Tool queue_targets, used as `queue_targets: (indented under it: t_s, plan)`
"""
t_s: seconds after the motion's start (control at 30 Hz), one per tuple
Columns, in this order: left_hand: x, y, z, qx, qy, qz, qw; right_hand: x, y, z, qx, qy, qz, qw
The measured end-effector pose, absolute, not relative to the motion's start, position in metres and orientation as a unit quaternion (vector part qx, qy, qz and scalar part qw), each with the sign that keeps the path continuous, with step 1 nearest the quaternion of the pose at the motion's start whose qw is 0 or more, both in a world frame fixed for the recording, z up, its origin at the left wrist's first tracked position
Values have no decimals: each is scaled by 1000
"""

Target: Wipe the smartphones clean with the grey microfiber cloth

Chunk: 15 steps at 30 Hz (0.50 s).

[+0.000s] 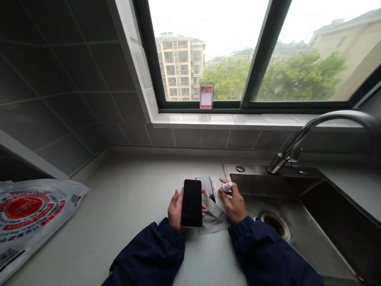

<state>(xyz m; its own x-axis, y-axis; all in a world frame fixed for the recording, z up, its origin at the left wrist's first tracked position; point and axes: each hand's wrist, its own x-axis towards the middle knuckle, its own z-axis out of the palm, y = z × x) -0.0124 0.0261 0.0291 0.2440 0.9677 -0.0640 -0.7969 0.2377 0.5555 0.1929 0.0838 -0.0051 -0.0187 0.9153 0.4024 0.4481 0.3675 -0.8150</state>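
Note:
A smartphone (191, 203) with a dark screen rests in my left hand (176, 206), its thumb at the left edge and fingertips curled round the right edge. My right hand (236, 204) grips a small white spray bottle (227, 186), its top pointing up and toward the phone. Between the hands a grey cloth (214, 219) lies on the counter. Partly under the cloth and behind the held phone is a second phone (206, 183), lying on the counter with its screen up.
A steel sink (303, 222) with a drain and a curved faucet (297, 139) is at the right. A white plastic bag (38, 214) with red print lies on the left of the white counter (127, 190). A tiled sill (223, 118) and window run along the back.

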Motion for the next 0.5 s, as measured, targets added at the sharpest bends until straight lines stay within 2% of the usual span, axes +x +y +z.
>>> queue_targets:
  t_s: [0.33,0.5]
  plan:
    - [-11,26,28,208,215,584,755,196,94,-18,-521,-670,227,477]
    - [-12,25,27,212,214,586,752,201,88,-13,-520,-666,172,506]
